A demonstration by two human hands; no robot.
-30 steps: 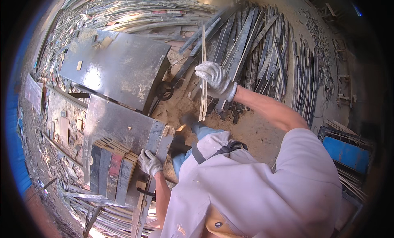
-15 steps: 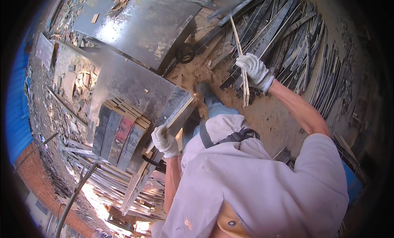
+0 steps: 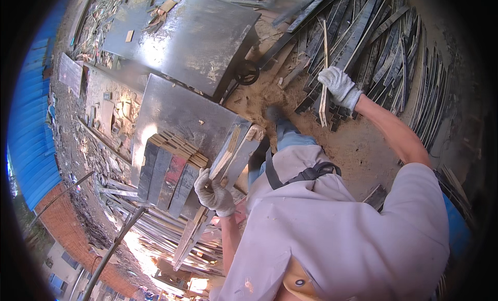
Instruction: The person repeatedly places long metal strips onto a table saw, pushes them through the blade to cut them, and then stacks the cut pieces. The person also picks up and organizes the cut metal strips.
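Observation:
My right hand (image 3: 340, 86), in a pale knitted work glove, is closed round a long thin wooden strip (image 3: 324, 108). The strip stands out above and below the fist, beside a heap of dark boards. My left hand (image 3: 213, 193), gloved alike, has its fingers curled at a narrow wooden board (image 3: 227, 153) along the near edge of a metal table (image 3: 174, 106). Part of the board is hidden behind the hand. Just left of this hand, a stack of short boards (image 3: 168, 171), dark with one reddish face, sits on the table.
A second metal table (image 3: 192, 36) lies farther off, with wood scraps on it and a dark handwheel (image 3: 247, 72) at its side. Dark boards (image 3: 358, 36) are heaped at the far right. Sawdust covers the floor (image 3: 311, 140). Loose slats (image 3: 155, 231) lie at the near left.
The whole view has shifted, so the scene sits farther right. The strip in my right hand now stands more upright. My left hand stays by the board at the table's edge.

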